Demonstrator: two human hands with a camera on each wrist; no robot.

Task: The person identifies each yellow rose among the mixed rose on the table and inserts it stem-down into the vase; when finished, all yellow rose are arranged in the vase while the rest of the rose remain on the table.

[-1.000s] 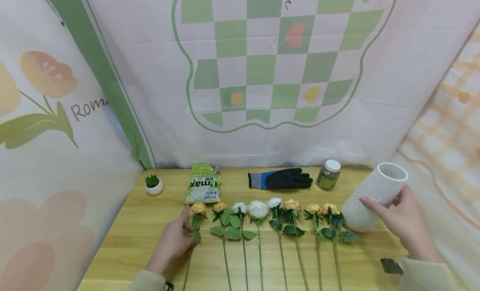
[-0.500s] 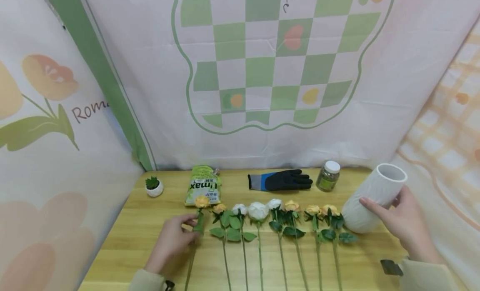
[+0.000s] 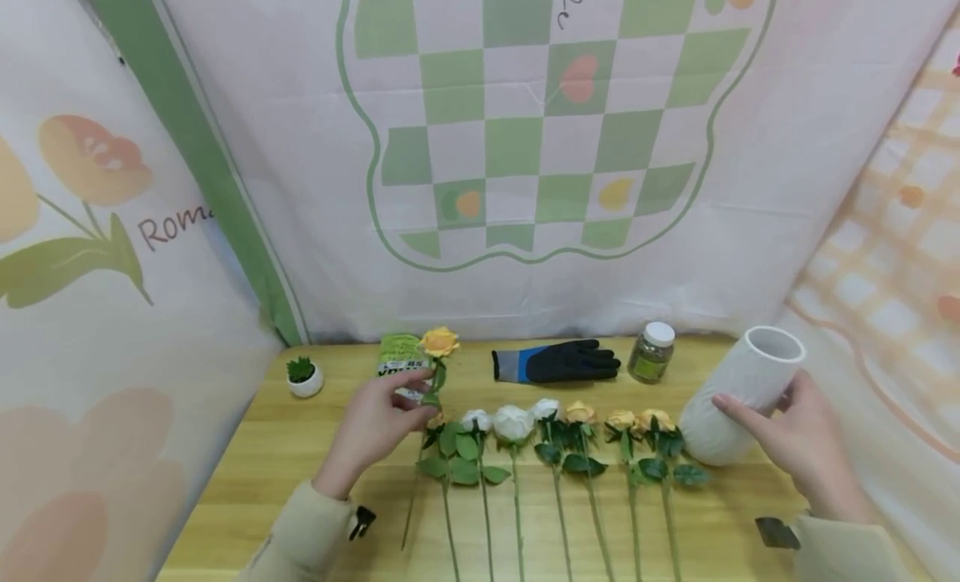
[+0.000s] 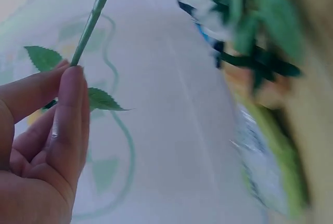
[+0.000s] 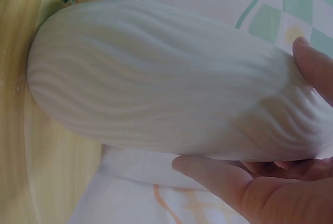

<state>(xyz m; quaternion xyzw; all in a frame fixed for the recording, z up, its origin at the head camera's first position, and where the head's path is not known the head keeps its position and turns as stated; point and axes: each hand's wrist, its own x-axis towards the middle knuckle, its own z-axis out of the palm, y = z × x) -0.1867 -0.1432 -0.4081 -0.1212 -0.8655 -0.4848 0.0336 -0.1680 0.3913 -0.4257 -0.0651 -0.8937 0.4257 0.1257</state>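
Note:
My left hand (image 3: 382, 423) pinches the green stem (image 4: 96, 13) of a yellow rose (image 3: 440, 342) between thumb and fingers, and the flower is raised above the table. Around the vase's upper part my right hand (image 3: 798, 440) is wrapped; the vase (image 3: 738, 398) is white with wavy ridges and leans to the right, its base at the table. Between the hands lies a row of white and yellow roses, among them a large white rose (image 3: 514, 423). One yellow rose head is partly hidden behind the left hand. In the right wrist view the vase (image 5: 156, 78) fills most of the picture.
Behind the left hand lies a green and white bag (image 3: 397, 348), partly covered. A black and blue glove (image 3: 558, 362), a jar with a white lid (image 3: 651, 353) and a small potted succulent (image 3: 304, 377) stand or lie along the wooden table's back.
The left hand has lifted the leftmost yellow rose off the table and carried it up and to the right. The vase and the right hand hold nearly the same place.

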